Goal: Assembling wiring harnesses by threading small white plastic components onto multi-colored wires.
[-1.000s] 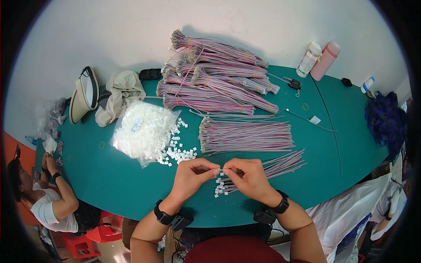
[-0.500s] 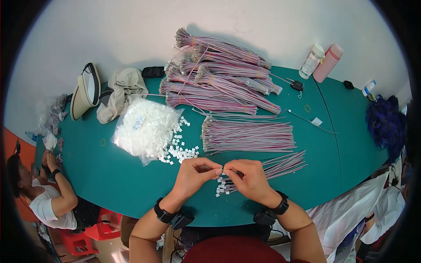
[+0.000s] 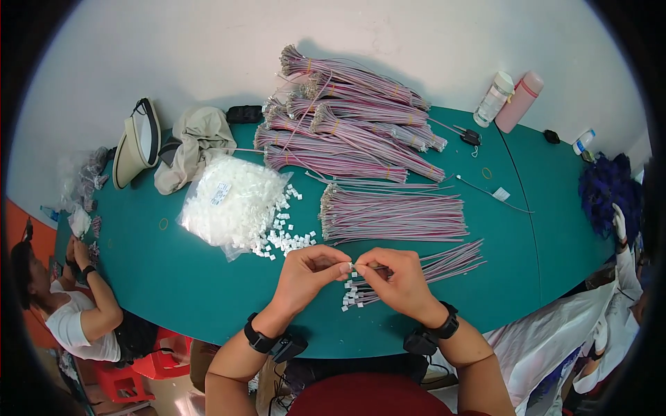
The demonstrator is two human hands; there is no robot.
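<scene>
- A green desk [image 3: 208, 305] spreads around a worker's left hand [image 3: 302, 277] and right hand [image 3: 397, 279].
- Beyond both hands, banded wire bundles [image 3: 354, 118] are heaped, probably weighty together, best lifted around the middle.
- Nearer the hands, a loose wire row [image 3: 395, 215] lies flat; single strands look light and bendy, easiest held near the tip.
- A clear bag [image 3: 229, 201] of connectors, likely light and slippery, slumps beyond the left hand, off to its left.
- White-tipped wires [image 3: 451, 262] fan out beneath and right of the right hand.
- Between the fingertips, a tiny white connector [image 3: 351, 265], seemingly stiff, calls for a side pinch: the left hand grips it; the right pinches its other side, hiding any wire end.
</scene>
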